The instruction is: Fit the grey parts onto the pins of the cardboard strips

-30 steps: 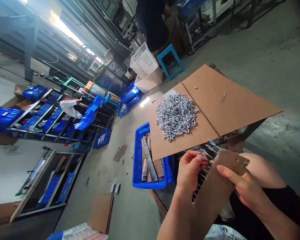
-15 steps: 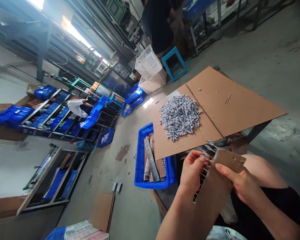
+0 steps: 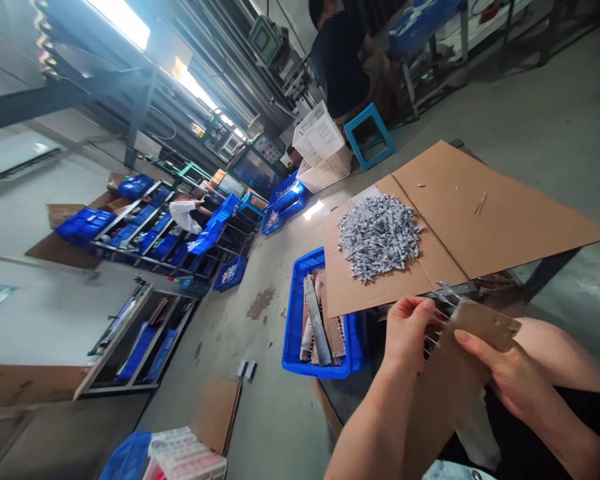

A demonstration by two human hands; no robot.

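My right hand point(image 3: 503, 367) grips a long brown cardboard strip point(image 3: 447, 387) above my lap, its thumb flat on the face. Thin metal pins stick out along the strip's left edge, and a few slim grey pieces point(image 3: 445, 291) stand at its far end. At that edge my left hand point(image 3: 411, 327) is closed, thumb and fingertips pinched by the pins; what lies between them is hidden. Beyond both hands, a heap of small grey pieces point(image 3: 377, 237) rests on a flat cardboard sheet point(image 3: 515, 213) covering a low table.
Left of the table, a blue crate point(image 3: 290, 340) holds several cardboard strips with pins. White baskets point(image 3: 320, 137) and a blue stool point(image 3: 370, 137) stand farther back, near a seated person point(image 3: 340, 63). Another person point(image 3: 185, 213) is by the racks of blue bins.
The view has swung, so the surroundings sit farther right in it. My left hand stays at the strip's pinned edge; the small grey piece seen at its fingertips before no longer shows.
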